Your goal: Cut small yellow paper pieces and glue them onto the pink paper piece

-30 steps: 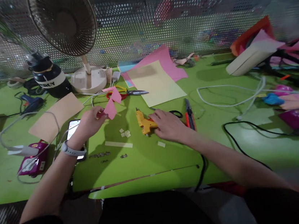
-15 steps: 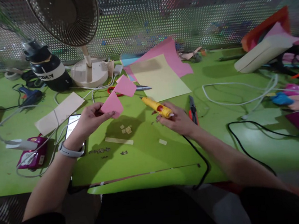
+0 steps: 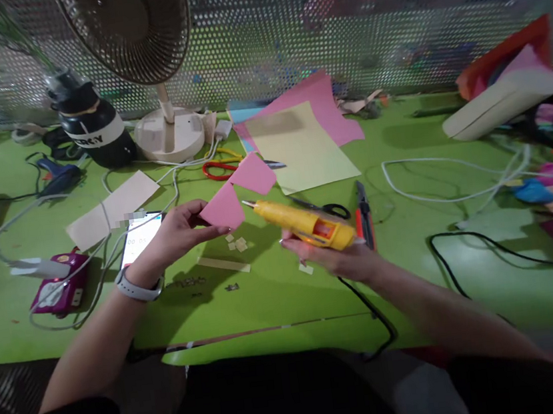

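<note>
Between the thumb and fingers of my left hand (image 3: 186, 230) is a pink paper cutout (image 3: 226, 208), made of two joined angular flaps and held above the table. My right hand (image 3: 336, 257) is wrapped round a yellow glue gun (image 3: 303, 222). Its nozzle points left, close to the cutout's right edge; whether they touch I cannot tell. Below the cutout lie small cream paper squares (image 3: 237, 243) and a narrow cream strip (image 3: 224, 264). Small metallic bits (image 3: 232, 287) are scattered nearer to me. A phone (image 3: 143, 237) with a lit screen lies partly behind my left wrist.
Red-handled scissors (image 3: 220, 169), black scissors (image 3: 335, 210) and a cutter-like tool (image 3: 364, 213) lie beyond my hands. Yellow (image 3: 308, 156) and pink sheets are at the back, near a fan (image 3: 169, 134) and black jar (image 3: 96, 132). Cables run to a purple power block (image 3: 62, 287).
My right hand has raised the glue gun towards me, its nozzle now beside the pink cutout. My left hand has shifted slightly right and nearer with the cutout. The black scissors have come into sight.
</note>
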`<state>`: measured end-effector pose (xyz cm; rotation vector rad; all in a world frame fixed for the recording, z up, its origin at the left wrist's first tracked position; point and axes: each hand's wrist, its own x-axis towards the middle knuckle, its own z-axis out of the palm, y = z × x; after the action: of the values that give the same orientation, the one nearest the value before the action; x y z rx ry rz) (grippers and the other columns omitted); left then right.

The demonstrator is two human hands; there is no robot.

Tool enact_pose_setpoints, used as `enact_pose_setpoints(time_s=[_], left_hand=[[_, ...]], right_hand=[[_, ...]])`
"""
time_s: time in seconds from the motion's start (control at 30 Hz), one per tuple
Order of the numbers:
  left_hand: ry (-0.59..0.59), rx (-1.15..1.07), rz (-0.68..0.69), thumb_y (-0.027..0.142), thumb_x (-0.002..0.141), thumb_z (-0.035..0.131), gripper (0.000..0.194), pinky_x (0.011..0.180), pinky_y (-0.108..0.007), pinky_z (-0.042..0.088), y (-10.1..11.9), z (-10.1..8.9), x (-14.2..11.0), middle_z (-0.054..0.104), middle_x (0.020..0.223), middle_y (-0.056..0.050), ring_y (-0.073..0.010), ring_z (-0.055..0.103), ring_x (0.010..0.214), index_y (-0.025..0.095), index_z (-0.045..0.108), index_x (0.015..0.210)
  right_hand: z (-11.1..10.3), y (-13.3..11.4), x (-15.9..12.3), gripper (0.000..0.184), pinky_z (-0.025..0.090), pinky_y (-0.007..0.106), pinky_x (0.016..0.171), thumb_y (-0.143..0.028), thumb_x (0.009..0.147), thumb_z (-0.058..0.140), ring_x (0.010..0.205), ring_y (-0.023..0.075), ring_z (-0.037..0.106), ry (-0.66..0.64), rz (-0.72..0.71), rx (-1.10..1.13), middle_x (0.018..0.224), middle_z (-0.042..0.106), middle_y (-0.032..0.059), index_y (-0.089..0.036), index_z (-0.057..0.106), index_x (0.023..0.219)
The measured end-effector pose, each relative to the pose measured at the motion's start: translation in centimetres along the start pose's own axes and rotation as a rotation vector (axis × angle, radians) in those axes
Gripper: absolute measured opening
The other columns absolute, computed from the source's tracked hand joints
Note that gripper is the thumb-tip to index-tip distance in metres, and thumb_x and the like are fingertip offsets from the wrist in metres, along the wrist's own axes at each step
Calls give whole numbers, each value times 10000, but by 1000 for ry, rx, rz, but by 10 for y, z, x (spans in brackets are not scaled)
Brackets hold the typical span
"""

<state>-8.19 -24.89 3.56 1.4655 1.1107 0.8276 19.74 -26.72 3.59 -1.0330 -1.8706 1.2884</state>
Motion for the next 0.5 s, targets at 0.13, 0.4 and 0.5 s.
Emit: enact_pose_setpoints(time_s=[0.13, 0.4, 0.5], left_hand=[[-9, 30, 40, 362, 762, 821, 315, 832, -322, 568, 1, 1, 0, 752, 977, -75, -197, 706, 913, 144, 710, 960], [0, 200, -11, 393, 814, 733, 467, 772, -326, 567, -23, -17, 16, 728, 1063, -104, -202, 708, 902, 141, 607, 1187], [54, 311, -20, 391, 825, 702, 513, 811, -357, 568, -36, -20, 21, 718, 1103, -112, -214, 708, 922, 152, 572, 1261]], right_hand=[[9, -2, 0, 222, 408, 279, 510, -328, 862, 661, 571, 120, 474, -31, -135, -167, 674, 519, -22, -223, 528, 719], [2, 18, 0, 219, 386, 250, 459, -382, 856, 684, 552, 112, 483, -71, 7, -108, 676, 530, -24, -219, 564, 772], [3, 26, 2, 238, 378, 251, 458, -417, 848, 684, 551, 112, 475, -117, 69, -49, 673, 520, -24, -212, 579, 785]])
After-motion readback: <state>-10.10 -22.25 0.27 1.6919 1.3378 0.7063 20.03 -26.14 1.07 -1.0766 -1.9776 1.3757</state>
